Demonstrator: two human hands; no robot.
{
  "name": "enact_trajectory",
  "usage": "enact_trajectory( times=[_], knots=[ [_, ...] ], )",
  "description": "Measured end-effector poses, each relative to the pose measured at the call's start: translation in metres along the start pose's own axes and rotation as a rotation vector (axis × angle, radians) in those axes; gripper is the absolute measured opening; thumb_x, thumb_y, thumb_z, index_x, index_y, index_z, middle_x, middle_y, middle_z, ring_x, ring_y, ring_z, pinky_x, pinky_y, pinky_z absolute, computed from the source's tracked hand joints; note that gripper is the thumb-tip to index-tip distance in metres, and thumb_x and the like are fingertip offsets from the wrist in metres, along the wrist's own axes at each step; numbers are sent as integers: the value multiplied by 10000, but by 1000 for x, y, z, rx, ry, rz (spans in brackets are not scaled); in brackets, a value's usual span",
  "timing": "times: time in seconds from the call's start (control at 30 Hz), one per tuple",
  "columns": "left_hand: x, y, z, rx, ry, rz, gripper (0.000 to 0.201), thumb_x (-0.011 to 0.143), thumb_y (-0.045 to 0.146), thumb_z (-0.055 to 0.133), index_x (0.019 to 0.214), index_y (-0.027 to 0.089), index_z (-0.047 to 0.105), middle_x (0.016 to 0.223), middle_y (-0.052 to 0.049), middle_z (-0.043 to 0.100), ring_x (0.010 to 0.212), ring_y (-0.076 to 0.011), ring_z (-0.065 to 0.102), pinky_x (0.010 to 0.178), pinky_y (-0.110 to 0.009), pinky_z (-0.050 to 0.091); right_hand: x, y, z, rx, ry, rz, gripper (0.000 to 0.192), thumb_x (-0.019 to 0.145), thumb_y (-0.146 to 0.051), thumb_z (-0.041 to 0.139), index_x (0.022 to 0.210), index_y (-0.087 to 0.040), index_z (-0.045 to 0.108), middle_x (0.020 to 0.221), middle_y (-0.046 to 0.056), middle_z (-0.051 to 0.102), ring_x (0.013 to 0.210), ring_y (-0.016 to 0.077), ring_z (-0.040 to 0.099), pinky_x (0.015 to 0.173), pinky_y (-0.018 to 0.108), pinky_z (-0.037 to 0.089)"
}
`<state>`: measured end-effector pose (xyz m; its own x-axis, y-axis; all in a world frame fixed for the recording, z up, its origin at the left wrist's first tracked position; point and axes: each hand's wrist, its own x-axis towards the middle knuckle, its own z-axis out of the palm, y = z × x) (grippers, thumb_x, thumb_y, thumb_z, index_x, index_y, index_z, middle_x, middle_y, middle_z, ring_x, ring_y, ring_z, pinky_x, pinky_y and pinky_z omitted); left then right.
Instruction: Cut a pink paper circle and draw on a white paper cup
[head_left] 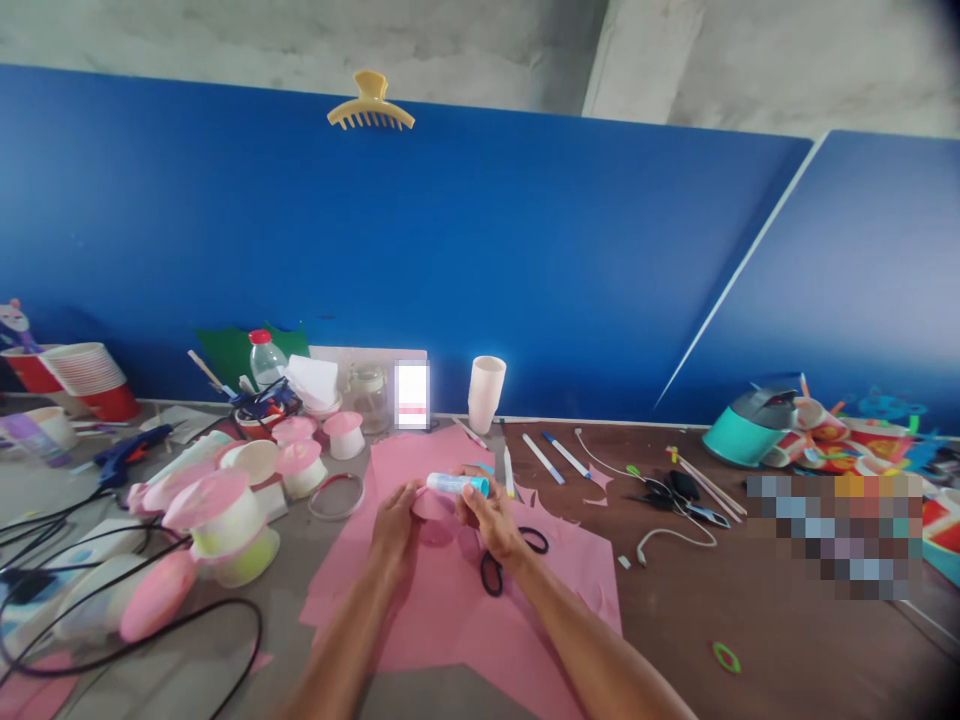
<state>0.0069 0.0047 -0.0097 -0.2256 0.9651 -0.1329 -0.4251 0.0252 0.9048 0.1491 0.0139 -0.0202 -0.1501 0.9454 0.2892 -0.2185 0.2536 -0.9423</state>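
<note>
My right hand [489,517] is closed around a glue stick [448,484] with a blue base, its white end pointing left. A small pink paper piece [430,505] is pinched in my left hand [399,522], right under the end of the glue stick. Whether the glue touches the paper I cannot tell. Both hands are above large pink paper sheets [420,620] spread over the table. Scissors with black handles [492,575] lie on the sheets beside my right wrist, their blades hidden.
Pink-and-white paper cups [225,520], a blue glue gun [131,455] and black cables [255,640] crowd the left. A white cup [486,393] stands at the back. Markers [566,455], a white cord [675,545] and a teal container [750,430] are on the right.
</note>
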Motion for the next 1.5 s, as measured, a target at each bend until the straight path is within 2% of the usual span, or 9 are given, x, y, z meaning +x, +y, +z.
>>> enact_trajectory(
  times=[0.13,0.27,0.43,0.6,0.8,1.07,1.27,1.43,1.5],
  knots=[
    [2,-3,-2,-23,-25,-31,232,621,361,773,745,167,744,651,-13,668,565,-129,554,531,-241,439,0,0,3,-66,-43,-41,486,824,-654,645,982,-195,672,526,-65,459,470,107,400,479,253,358],
    [8,-9,-5,-16,42,-28,302,555,338,776,785,151,720,557,31,613,478,-95,507,498,-222,389,1,0,4,-178,10,-55,318,794,-478,723,969,-218,676,609,-48,536,512,119,457,504,253,403],
    [14,-14,-8,3,79,-21,330,535,327,764,809,150,711,508,60,574,446,-95,517,505,-228,395,4,3,4,-201,39,-39,233,808,-389,671,962,-213,669,592,-53,528,503,121,465,515,257,428],
    [15,-16,-9,22,88,-30,370,534,330,769,852,147,720,515,56,596,427,-93,515,492,-226,389,8,6,1,-158,141,-40,329,804,-462,678,998,-196,669,561,-59,513,485,117,448,504,251,392],
    [18,-18,-10,35,100,-15,367,517,348,758,819,146,707,524,56,603,427,-90,511,487,-224,390,6,-2,-5,-44,55,43,491,813,-617,654,1030,-176,675,497,-61,502,445,108,371,451,240,297],
    [22,-21,-14,80,90,-4,382,540,358,776,853,151,707,493,64,570,433,-104,515,492,-230,393,4,-4,3,-74,-25,19,314,832,-498,675,947,-206,659,486,-68,498,431,108,390,453,249,345],
    [21,-19,-13,110,57,-7,452,535,375,798,911,130,736,447,79,525,397,-96,481,442,-214,336,10,9,-1,-113,107,-4,328,817,-478,691,982,-200,640,522,-66,529,470,113,463,483,239,392],
    [14,-15,-9,79,34,-28,473,534,341,804,952,129,744,517,64,577,418,-80,482,457,-213,373,13,11,-4,-72,194,10,387,833,-487,664,1098,-206,637,610,-63,541,456,93,426,444,221,359],
    [9,-11,-6,18,8,-64,455,539,312,811,953,133,750,556,50,605,438,-77,493,467,-211,389,13,9,-4,-83,208,3,386,840,-464,659,1134,-215,634,646,-57,552,471,99,448,475,236,401]
  ],
)
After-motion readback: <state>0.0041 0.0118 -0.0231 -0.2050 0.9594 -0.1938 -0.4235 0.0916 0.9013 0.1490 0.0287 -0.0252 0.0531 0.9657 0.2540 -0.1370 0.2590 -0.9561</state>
